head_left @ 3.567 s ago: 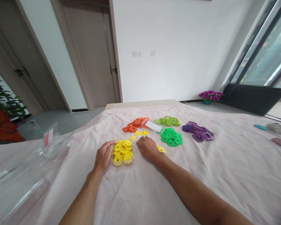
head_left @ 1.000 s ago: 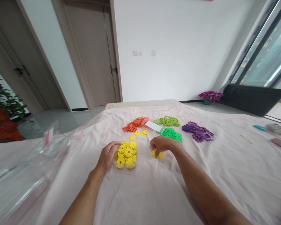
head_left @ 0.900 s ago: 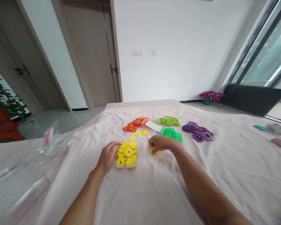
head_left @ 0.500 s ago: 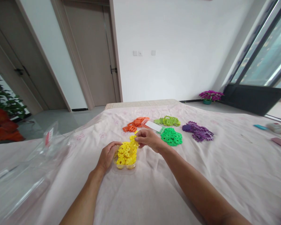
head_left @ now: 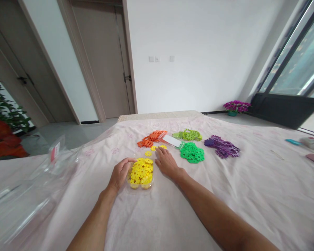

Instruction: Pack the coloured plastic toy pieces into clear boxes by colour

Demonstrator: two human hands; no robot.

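Note:
A small clear plastic box [head_left: 140, 183] full of yellow snowflake pieces [head_left: 141, 171] lies on the pink sheet [head_left: 172, 216]. My left hand [head_left: 119, 173] curls round the box's left side and holds it. My right hand [head_left: 166, 162] rests just right of the box with its fingers stretched forward, their tips by a few loose yellow pieces [head_left: 148, 153]. The hand holds nothing that I can see.
Beyond the hands lie piles of orange [head_left: 150, 138], light green [head_left: 188, 135], bright green [head_left: 192, 153] and purple pieces [head_left: 222, 146], plus a clear lid [head_left: 171, 141]. A large clear plastic bag [head_left: 28, 188] lies at the left. Small items [head_left: 307, 143] sit at the far right.
My right hand gathered yellow pieces at the right of the box, carried them over the box and dropped them in. It now reaches flat toward the loose yellow pieces farther back.

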